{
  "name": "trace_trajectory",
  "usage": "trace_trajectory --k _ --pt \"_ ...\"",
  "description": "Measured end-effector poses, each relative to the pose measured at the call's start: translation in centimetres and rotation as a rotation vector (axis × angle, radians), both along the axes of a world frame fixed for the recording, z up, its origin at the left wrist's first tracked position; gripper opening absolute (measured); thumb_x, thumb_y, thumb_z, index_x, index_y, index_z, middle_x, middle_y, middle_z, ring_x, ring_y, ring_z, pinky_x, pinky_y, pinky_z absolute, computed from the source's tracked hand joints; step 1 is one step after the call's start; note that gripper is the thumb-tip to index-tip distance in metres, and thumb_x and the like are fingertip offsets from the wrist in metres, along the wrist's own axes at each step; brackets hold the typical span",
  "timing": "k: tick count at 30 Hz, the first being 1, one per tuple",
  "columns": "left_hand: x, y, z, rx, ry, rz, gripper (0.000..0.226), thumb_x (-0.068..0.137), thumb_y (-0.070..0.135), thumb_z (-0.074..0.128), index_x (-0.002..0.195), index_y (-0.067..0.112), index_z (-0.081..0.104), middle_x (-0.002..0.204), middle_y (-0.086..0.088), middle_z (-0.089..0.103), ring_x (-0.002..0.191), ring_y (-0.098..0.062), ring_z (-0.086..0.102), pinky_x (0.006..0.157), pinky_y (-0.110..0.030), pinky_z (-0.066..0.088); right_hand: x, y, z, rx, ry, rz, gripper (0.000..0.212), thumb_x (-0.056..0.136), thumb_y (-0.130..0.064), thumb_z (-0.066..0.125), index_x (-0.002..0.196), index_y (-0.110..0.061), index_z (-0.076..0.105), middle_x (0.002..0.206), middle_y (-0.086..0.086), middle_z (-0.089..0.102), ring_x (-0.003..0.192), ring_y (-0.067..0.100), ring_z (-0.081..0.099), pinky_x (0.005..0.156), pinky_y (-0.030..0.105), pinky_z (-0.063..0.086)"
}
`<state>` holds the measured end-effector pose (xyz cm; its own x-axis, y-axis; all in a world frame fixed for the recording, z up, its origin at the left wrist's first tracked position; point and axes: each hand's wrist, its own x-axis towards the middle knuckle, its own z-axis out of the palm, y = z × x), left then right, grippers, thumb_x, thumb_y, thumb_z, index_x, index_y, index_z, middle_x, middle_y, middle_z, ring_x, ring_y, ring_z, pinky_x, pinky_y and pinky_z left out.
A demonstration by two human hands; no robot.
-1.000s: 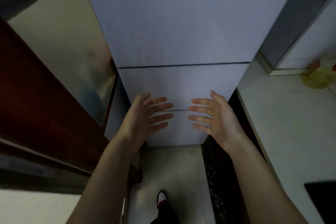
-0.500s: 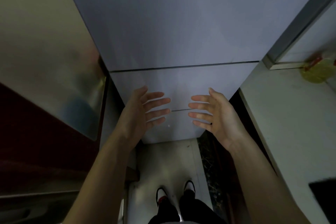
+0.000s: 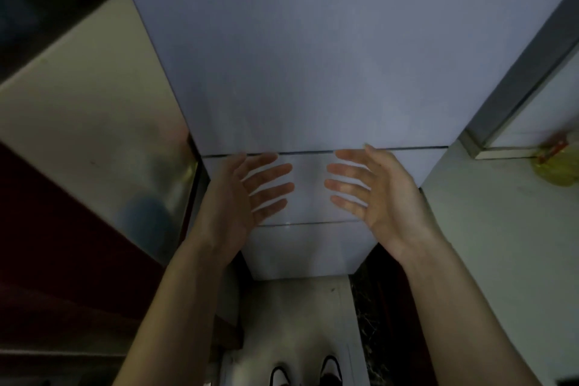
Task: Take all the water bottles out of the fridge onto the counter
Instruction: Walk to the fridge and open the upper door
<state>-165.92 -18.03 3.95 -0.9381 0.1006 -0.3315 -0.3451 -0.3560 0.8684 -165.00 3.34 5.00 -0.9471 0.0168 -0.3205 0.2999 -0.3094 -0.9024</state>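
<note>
A tall pale fridge (image 3: 297, 56) fills the middle of the view, all its doors closed, with two seams across the lower front. No water bottle is visible. My left hand (image 3: 241, 197) and my right hand (image 3: 372, 191) are raised in front of the lower doors, palms facing each other, fingers spread and straight. Neither hand holds anything, and both sit just below the upper seam.
A white counter (image 3: 501, 244) runs along the right, with a yellow object (image 3: 554, 166) at its far end near the wall. On the left stand a shiny metal panel (image 3: 103, 141) and a dark red surface (image 3: 56, 244). My shoes (image 3: 304, 373) show on the pale floor.
The view has closed in on the fridge and both hands have risen toward the upper seam. They stay open, palms facing.
</note>
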Motion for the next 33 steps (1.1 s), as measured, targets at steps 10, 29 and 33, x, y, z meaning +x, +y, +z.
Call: trace_trajectory --k 10,29,33 --pt "-1.5 1.3 10.9 -0.606 0.724 0.106 0.045 0.089 0.053 0.052 0.128 0.031 0.060 0.122 0.010 0.069 0.109 -0.008 0.068 0.093 -0.037 0.055 -2.8 0.8 8.9 0.596 0.796 -0.003 0.043 0.085 -0.049 0.061 0.124 -0.031 0.066 0.123 -0.014 0.067 0.116 0.001 0.061 0.099 0.023 0.047" --pt "0.8 -4.6 16.0 -2.085 0.727 0.364 0.065 0.087 0.058 0.051 0.143 0.024 0.048 0.144 -0.001 0.056 0.134 -0.026 0.050 0.111 -0.048 0.037 -11.5 -4.2 12.2 1.558 1.696 -0.090 0.048 0.082 -0.035 0.069 0.118 -0.003 0.070 0.129 0.022 0.065 0.121 0.042 0.061 0.099 0.052 0.049" --pt "1.9 -6.4 15.8 -2.251 0.692 0.333 0.063 0.087 0.053 0.052 0.141 0.022 0.048 0.140 -0.008 0.057 0.134 -0.030 0.048 0.117 -0.054 0.030 -13.6 -6.9 11.8 1.587 1.881 -0.032 0.046 0.084 -0.033 0.067 0.117 -0.001 0.071 0.127 0.025 0.066 0.119 0.044 0.061 0.100 0.054 0.048"
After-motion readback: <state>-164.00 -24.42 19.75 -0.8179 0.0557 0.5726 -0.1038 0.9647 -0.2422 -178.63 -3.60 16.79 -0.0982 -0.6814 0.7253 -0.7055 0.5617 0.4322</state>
